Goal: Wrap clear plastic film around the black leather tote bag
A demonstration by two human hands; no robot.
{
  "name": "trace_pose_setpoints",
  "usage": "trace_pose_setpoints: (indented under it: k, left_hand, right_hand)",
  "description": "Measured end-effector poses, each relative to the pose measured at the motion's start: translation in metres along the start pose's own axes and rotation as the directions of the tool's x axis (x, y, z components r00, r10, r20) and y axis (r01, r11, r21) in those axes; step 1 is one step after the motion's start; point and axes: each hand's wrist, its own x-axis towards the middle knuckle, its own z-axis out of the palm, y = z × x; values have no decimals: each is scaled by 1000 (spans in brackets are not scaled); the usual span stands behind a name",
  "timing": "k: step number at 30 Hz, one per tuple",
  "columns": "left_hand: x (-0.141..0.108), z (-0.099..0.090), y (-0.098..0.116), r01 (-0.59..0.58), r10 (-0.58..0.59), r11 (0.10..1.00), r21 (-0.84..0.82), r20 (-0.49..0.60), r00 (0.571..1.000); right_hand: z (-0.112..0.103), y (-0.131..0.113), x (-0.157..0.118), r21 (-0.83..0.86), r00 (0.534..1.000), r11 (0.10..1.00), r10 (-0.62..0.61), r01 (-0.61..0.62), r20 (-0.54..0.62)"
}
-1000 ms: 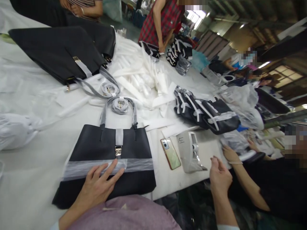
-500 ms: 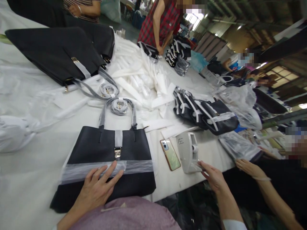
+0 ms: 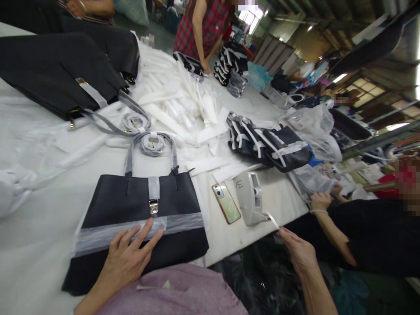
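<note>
left hand [image 3: 129, 253] flat on black handbag [image 3: 113, 199], fingers spread, gripping nothing. right hand [image 3: 300, 253] fingers pinching tape strip [image 3: 273, 220] beside dispenser [image 3: 243, 202].

The single view is taken from the person's head, and it faces forward and down. The left hand [image 3: 131, 251] and the right hand [image 3: 298, 251] are both near to the camera, and nearer still, just beside the left hand, a purple garment [image 3: 187, 288] enters at the lower edge. The worktable [image 3: 226, 240] between the hands is seen from above, at a slant. Beyond the hands the view reaches far, up to the roof [image 3: 308, 15] high above the right hand. The camera is tilted sideways, so the background slopes downward on the right hand's side, and the picture is wide, with much space around both hands
</note>
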Motion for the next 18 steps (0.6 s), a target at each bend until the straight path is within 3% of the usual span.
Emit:
trace_pose_setpoints:
  k: [5,11,15,18]
  left_hand:
    - [-2,2,-1,9,-9,1000,-6,14,1000]
    - [-1,1,1,49,-49,999,-19,40,998]
    - [-1,1,0,36,-36,999,-19,38,999]
    - [-1,3,-2,24,-24,1000,-10,40,999]
  right_hand:
    - [14,26,-9,-123,999,992,-25,30,42]
    - [29,34,-3,-319,999,947,-40,42,14]
    - [14,37,-10,-563,998,827,-42,12,-42]
    - [-9,50,-31,-703,998,708,33,-66,-61]
